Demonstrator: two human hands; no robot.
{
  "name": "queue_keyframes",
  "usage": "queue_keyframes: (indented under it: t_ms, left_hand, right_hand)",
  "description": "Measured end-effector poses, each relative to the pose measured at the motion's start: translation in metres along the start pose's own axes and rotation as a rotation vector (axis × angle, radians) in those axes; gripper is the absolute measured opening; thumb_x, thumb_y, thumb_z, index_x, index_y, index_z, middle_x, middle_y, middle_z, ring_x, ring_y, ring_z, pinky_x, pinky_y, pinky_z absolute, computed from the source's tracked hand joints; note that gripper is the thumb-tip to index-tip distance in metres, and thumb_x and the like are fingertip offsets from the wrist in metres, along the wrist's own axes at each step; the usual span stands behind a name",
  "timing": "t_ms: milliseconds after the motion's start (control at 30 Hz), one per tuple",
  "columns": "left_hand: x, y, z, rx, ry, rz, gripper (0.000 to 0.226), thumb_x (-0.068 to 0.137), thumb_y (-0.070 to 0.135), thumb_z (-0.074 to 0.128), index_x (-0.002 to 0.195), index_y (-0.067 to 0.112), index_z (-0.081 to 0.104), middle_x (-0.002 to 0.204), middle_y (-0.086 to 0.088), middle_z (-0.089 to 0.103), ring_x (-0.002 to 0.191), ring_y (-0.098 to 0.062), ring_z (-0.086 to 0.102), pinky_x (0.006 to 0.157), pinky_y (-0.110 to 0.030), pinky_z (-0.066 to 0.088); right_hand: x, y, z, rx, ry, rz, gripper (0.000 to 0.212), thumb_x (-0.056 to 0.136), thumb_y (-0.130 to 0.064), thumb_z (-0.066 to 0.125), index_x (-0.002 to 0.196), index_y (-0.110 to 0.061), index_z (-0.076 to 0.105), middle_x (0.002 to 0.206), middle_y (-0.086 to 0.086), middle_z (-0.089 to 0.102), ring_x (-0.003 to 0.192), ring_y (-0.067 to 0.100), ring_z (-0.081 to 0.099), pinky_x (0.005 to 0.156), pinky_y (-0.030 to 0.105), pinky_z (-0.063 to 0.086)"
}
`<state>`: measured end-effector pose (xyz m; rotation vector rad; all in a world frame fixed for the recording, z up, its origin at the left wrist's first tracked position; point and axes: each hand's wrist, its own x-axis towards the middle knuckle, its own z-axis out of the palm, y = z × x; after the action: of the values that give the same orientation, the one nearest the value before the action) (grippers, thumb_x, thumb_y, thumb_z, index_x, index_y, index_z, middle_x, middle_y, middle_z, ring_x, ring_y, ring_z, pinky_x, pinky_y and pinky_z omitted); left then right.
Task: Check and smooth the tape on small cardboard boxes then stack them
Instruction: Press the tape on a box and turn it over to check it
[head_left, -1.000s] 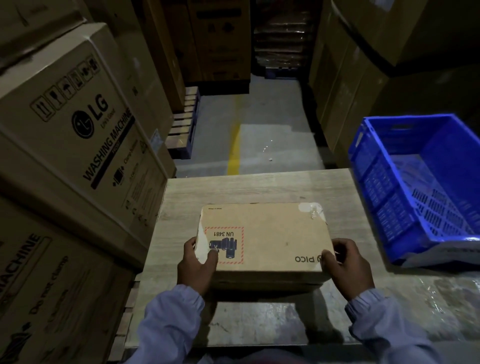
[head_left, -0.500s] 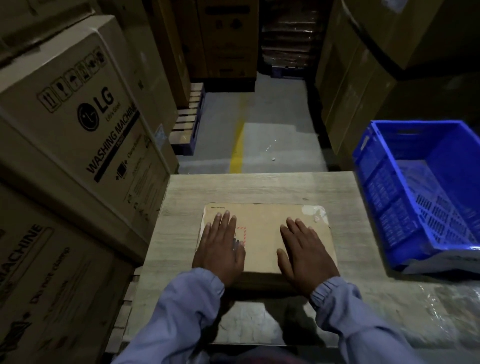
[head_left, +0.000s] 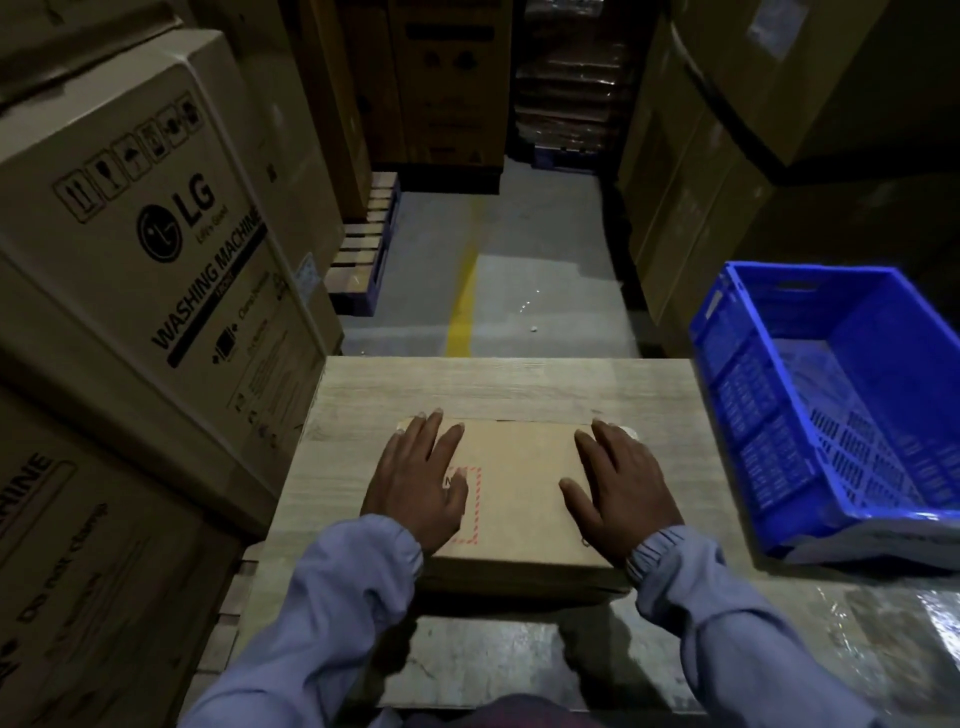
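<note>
Nearest your body, your light blue sleeves reach forward over the pale wooden tabletop. Just past the cuffs, both of your hands lie palm down on the flat brown cardboard box, which sits flat on the tabletop beneath them.

Your left hand rests on the box's left part, fingers straight and slightly spread. It covers part of a red dashed label, and its fingertips reach the far edge. Your right hand rests on the right part the same way, thumb angled toward the middle. Neither hand curls round anything; both are spread flat against the lid.

Just beyond your right fingertips, at the box's far right corner, a whitish patch of tape shows. How well it sticks cannot be told.

To the right of your right hand, well apart from the box, stands a blue plastic crate with perforated walls. To the left of your left hand rise large brown cartons printed LG washing machine.

Beyond the tabletop's far edge, a yellow floor line runs down an aisle between more stacked cartons. A wooden pallet lies to its left.
</note>
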<state>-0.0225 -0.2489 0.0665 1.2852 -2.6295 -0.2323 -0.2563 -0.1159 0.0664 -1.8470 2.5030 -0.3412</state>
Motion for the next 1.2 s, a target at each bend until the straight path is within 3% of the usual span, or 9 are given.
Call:
queue_keyframes:
  t_ms: [167, 267, 367, 500, 633, 733, 833, 1000, 1200]
  left_hand:
    - [0.012, -0.007, -0.005, -0.002, 0.039, 0.023, 0.056, 0.085, 0.049, 0.038, 0.135, 0.026, 0.049, 0.141, -0.001, 0.046, 0.129, -0.023, 0.041, 0.107, -0.041, 0.03]
    - [0.027, -0.012, -0.008, 0.019, 0.03, 0.001, 0.054, 0.087, 0.054, 0.033, 0.131, 0.027, 0.049, 0.13, 0.001, 0.048, 0.12, -0.022, 0.043, 0.101, -0.041, 0.031]
    - [0.032, -0.015, 0.0, -0.062, 0.029, -0.18, 0.062, 0.084, 0.058, 0.035, 0.131, 0.023, 0.05, 0.137, -0.005, 0.045, 0.127, -0.026, 0.038, 0.105, -0.044, 0.028]
    - [0.03, -0.017, -0.001, -0.383, -0.015, -0.381, 0.069, 0.087, 0.06, 0.039, 0.141, 0.017, 0.039, 0.143, -0.009, 0.042, 0.129, -0.03, 0.042, 0.104, -0.043, 0.037]
    - [0.032, -0.018, -0.008, -0.475, -0.126, -0.65, 0.074, 0.091, 0.061, 0.045, 0.146, 0.015, 0.028, 0.136, -0.014, 0.052, 0.116, -0.035, 0.053, 0.096, -0.04, 0.044]
    - [0.032, -0.027, -0.013, -0.561, -0.225, -0.826, 0.073, 0.089, 0.071, 0.036, 0.119, 0.008, 0.056, 0.111, -0.014, 0.064, 0.089, -0.029, 0.058, 0.085, -0.035, 0.045]
    - [0.026, -0.027, -0.013, -0.574, -0.224, -0.799, 0.07, 0.09, 0.073, 0.031, 0.093, 0.012, 0.063, 0.081, -0.006, 0.064, 0.074, -0.023, 0.059, 0.081, -0.035, 0.049]
    - [0.015, -0.031, -0.01, -0.694, -0.107, -0.76, 0.086, 0.076, 0.088, 0.025, 0.103, 0.017, 0.065, 0.091, -0.006, 0.069, 0.082, -0.027, 0.063, 0.084, -0.039, 0.05]
    - [0.0, -0.024, -0.01, -0.804, -0.109, -0.724, 0.042, 0.097, 0.051, 0.044, 0.111, 0.012, 0.052, 0.106, -0.01, 0.058, 0.095, -0.03, 0.054, 0.078, -0.033, 0.036]
  right_hand:
    - [0.007, 0.002, -0.003, 0.054, 0.084, 0.019, 0.057, 0.089, -0.052, 0.05, 0.134, -0.018, 0.051, 0.141, 0.007, 0.046, 0.13, 0.026, 0.042, 0.108, 0.042, 0.031]
    - [0.018, 0.004, -0.007, 0.086, 0.067, 0.167, 0.06, 0.088, -0.055, 0.048, 0.135, -0.019, 0.045, 0.139, 0.007, 0.043, 0.129, 0.025, 0.039, 0.109, 0.042, 0.031]
    - [0.021, 0.006, -0.004, 0.213, -0.011, 0.375, 0.068, 0.089, -0.058, 0.046, 0.144, -0.021, 0.031, 0.149, 0.008, 0.033, 0.135, 0.026, 0.033, 0.111, 0.044, 0.031]
    - [0.02, 0.004, -0.006, 0.44, -0.056, 0.519, 0.065, 0.087, -0.064, 0.045, 0.141, -0.036, 0.023, 0.133, 0.004, 0.053, 0.112, 0.026, 0.057, 0.094, 0.043, 0.047]
    - [0.02, 0.003, -0.008, 0.488, -0.078, 0.766, 0.086, 0.08, -0.074, 0.042, 0.147, -0.033, 0.006, 0.122, 0.013, 0.061, 0.097, 0.034, 0.063, 0.088, 0.048, 0.051]
    - [0.018, 0.005, -0.012, 0.476, -0.147, 0.844, 0.089, 0.077, -0.081, 0.035, 0.136, -0.015, 0.042, 0.115, 0.013, 0.062, 0.093, 0.032, 0.062, 0.086, 0.045, 0.051]
    - [0.014, 0.005, -0.018, 0.54, -0.132, 0.799, 0.073, 0.078, -0.08, 0.034, 0.108, -0.019, 0.061, 0.094, 0.006, 0.065, 0.079, 0.025, 0.063, 0.079, 0.041, 0.053]
    - [0.001, -0.001, -0.028, 0.749, 0.054, 0.852, 0.054, 0.079, -0.077, 0.034, 0.092, -0.03, 0.057, 0.085, 0.001, 0.065, 0.075, 0.024, 0.065, 0.07, 0.042, 0.054]
    - [-0.015, 0.011, -0.025, 0.778, 0.035, 0.78, 0.031, 0.095, -0.044, 0.05, 0.097, -0.014, 0.057, 0.094, 0.011, 0.062, 0.078, 0.022, 0.055, 0.076, 0.038, 0.048]
